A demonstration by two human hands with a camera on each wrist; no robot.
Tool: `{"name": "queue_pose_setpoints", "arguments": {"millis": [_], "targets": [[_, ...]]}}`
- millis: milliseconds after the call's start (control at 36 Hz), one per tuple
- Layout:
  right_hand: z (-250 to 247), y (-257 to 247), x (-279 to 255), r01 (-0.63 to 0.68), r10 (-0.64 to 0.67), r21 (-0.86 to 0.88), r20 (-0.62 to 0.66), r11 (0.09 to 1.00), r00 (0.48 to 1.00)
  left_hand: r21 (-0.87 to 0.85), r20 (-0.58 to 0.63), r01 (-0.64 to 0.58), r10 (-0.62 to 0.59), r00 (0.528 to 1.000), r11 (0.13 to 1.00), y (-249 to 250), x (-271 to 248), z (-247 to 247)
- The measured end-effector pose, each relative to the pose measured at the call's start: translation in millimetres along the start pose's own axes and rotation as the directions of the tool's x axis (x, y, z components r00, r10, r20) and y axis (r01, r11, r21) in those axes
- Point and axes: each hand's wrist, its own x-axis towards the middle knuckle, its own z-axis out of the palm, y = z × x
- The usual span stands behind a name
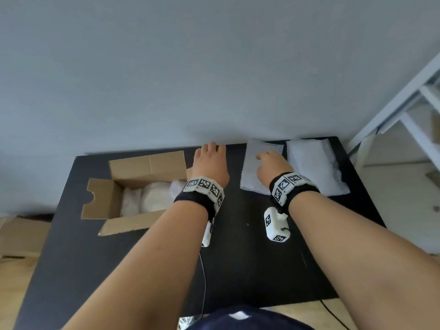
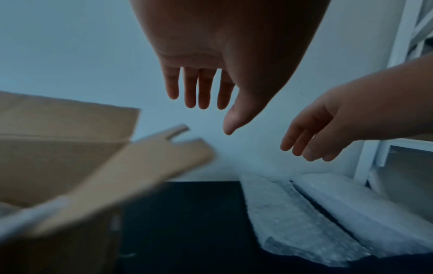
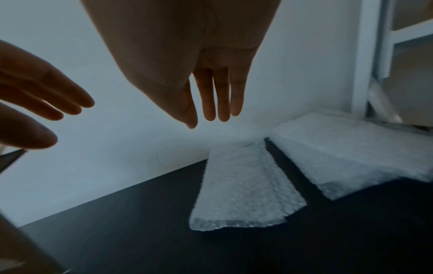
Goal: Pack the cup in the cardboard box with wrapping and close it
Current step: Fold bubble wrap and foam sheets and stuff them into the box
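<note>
Above the counter's (image 1: 238,258) far edge, both hands hover with fingers straight, holding nothing: left hand (image 1: 210,163) beside the open cardboard box (image 1: 114,198) at the left edge, wrapped bundle (image 1: 152,198) inside; right hand (image 1: 273,165) over bubble wrap (image 1: 252,170).

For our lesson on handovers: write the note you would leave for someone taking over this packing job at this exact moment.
Left hand: open, holding nothing, above the black table just right of the cardboard box.
Right hand: open, fingers straight, above the nearer bubble wrap sheet, not gripping it.
A second, thicker white wrap stack lies to its right.
Done: a white wrapped bundle sits in the box; I cannot confirm it is the cup.
Left: add wrap as needed, fold the flaps, close the box.
</note>
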Motion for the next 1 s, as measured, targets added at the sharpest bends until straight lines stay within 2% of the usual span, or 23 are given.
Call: {"name": "queue_pose_setpoints", "arguments": {"millis": [167, 250, 361, 556, 833, 1000], "targets": [[16, 46, 14, -0.103, 0.098, 0.074, 0.076, 0.992, 0.992, -0.004, 0.107, -0.043, 0.044, 0.993, 0.999, 49, 19, 36], [25, 63, 21, -0.121, 0.111, 0.065, 0.142, 0.991, 0.984, 0.001, 0.207, -0.043, 0.041, 0.977, 0.999, 64, 25, 55], [37, 79, 33, -0.148, 0.129, 0.074, 0.214, 0.986, 0.968, 0.010, 0.339, -0.009, 0.005, 0.941, 1.000, 77, 29, 78], [53, 87, 47, -0.230, 0.190, 0.110, 0.293, 0.967, 0.937, 0.010, 0.523, 0.066, -0.061, 0.850, 0.998, 84, 28, 97], [65, 79, 55, -0.429, 0.342, 0.272, 0.316, 0.861, 0.885, -0.006, 0.581, 0.118, -0.093, 0.809, 0.993, 87, 20, 96], [69, 73, 48, -0.416, 0.320, 0.256, 0.343, 0.873, 0.883, -0.027, 0.616, 0.106, -0.067, 0.785, 0.994, 87, 9, 93]]}}
